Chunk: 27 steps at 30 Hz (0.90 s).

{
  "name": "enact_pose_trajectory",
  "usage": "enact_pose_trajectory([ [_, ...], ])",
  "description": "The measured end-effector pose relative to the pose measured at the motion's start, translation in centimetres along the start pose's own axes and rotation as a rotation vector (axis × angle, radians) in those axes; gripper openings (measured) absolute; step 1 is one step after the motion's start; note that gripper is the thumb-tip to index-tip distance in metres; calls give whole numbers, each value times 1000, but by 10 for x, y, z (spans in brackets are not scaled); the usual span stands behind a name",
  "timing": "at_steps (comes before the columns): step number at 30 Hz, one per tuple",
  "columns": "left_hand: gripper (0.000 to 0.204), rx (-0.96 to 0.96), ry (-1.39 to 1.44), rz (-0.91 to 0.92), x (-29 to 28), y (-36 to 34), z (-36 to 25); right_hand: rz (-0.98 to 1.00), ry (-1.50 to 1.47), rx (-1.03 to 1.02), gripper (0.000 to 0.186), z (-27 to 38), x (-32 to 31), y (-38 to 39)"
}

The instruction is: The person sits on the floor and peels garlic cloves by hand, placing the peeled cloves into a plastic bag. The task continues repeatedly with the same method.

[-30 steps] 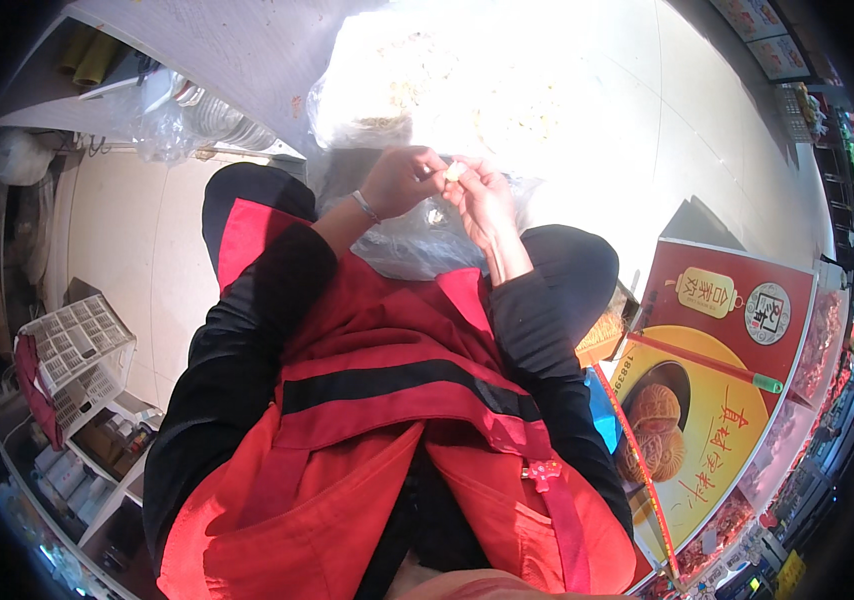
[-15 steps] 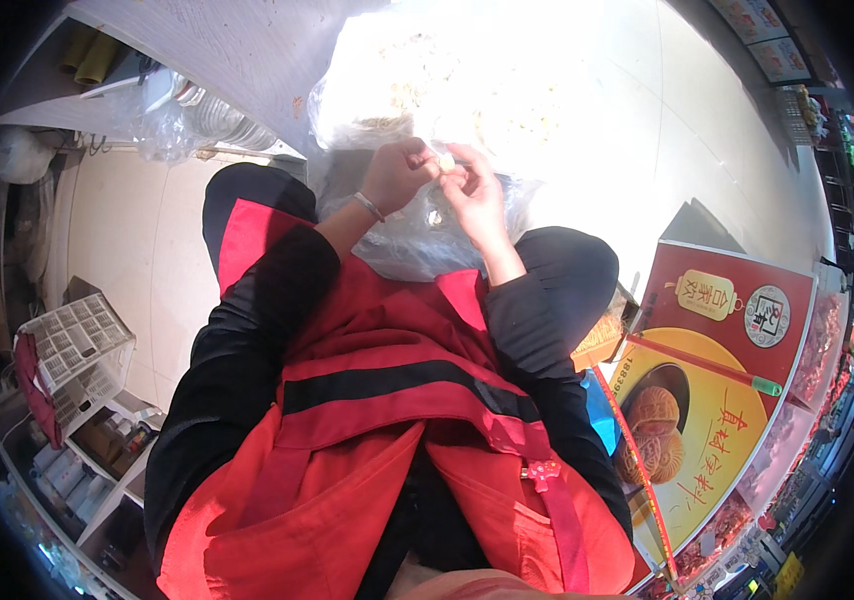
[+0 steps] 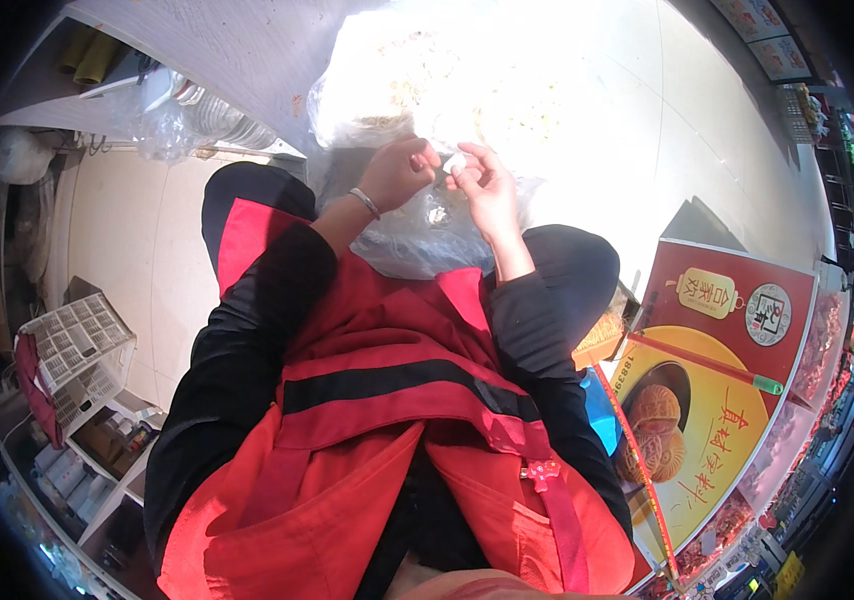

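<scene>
My right hand [image 3: 492, 195] pinches a small white piece [image 3: 455, 163] between thumb and fingertips. Just to its left, my left hand [image 3: 397, 178] is closed with curled fingers, apart from the right; whatever it may hold is too small to make out. Below both hands, a clear plastic bag [image 3: 412, 248] lies between my knees with a few small whitish bits [image 3: 437, 214] in it. Beyond the hands, a sheet of clear plastic [image 3: 342, 105] carries scattered yellowish and brown crumbs, partly washed out by bright sunlight.
A grey wooden panel [image 3: 237, 50] stands at the upper left, near plastic-wrapped goods [image 3: 172, 120]. On the left is a white plastic basket [image 3: 77, 340]. A red and yellow printed box [image 3: 717, 400] stands right of my knee, with shop shelves beyond it.
My hands have drawn apart from where they met. The right has moved slightly right with the white piece in its fingertips; the left has stayed nearly in place.
</scene>
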<state>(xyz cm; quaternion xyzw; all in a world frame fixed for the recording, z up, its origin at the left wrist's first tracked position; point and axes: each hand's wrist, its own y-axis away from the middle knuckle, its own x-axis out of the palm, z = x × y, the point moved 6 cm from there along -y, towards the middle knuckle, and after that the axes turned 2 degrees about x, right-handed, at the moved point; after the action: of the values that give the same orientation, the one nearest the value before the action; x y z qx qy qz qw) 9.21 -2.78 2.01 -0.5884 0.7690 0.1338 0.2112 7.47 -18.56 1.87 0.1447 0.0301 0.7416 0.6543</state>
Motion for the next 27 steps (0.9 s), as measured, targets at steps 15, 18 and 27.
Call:
enact_pose_trajectory([
  [15, 17, -59, 265, 40, 4, -1, 1, 118, 41, -54, 15, -5, 7, 0],
  [18, 17, -74, 282, 51, 4, -1, 3, 134, -4, -48, 14, -4, 8, 1],
  [27, 14, -69, 360, 79, 5, -1, 3, 155, 8, -58, 13, -1, 9, 2],
])
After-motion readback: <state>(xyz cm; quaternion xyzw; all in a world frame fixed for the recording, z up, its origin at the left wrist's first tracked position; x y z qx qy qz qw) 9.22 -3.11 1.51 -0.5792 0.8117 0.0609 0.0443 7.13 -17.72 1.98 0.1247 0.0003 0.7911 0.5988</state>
